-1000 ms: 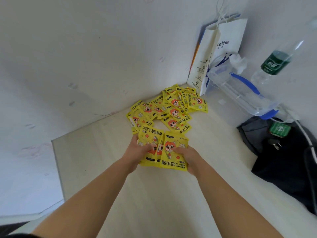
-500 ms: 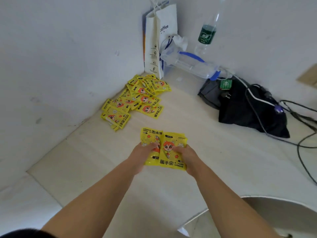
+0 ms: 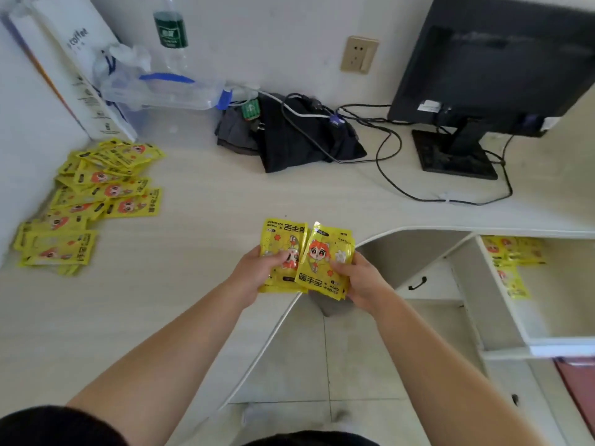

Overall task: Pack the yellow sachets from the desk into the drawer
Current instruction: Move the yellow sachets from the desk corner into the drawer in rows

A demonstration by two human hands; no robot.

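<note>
A small stack of yellow sachets (image 3: 306, 255) with a cartoon face is held between both hands, above the desk's curved front edge. My left hand (image 3: 254, 275) grips the stack's left side and my right hand (image 3: 363, 281) grips its right side. Several more yellow sachets (image 3: 93, 194) lie in a loose pile in the desk's left corner by the wall. The open white drawer (image 3: 495, 300) sits at the right under the desk top, with a few yellow sachets (image 3: 512, 252) lying inside at its back.
A white paper bag (image 3: 80, 69), a clear plastic box (image 3: 161, 91) and a bottle (image 3: 170, 30) stand at the back left. Dark cloth (image 3: 289, 136) and cables (image 3: 386, 156) lie mid-desk. A monitor (image 3: 489, 69) stands at the back right. Tiled floor (image 3: 322, 365) shows below.
Both hands have carried the stack of sachets from the pile in the left corner rightwards to the desk's front edge. The view has swung right, bringing the drawer and monitor into sight.
</note>
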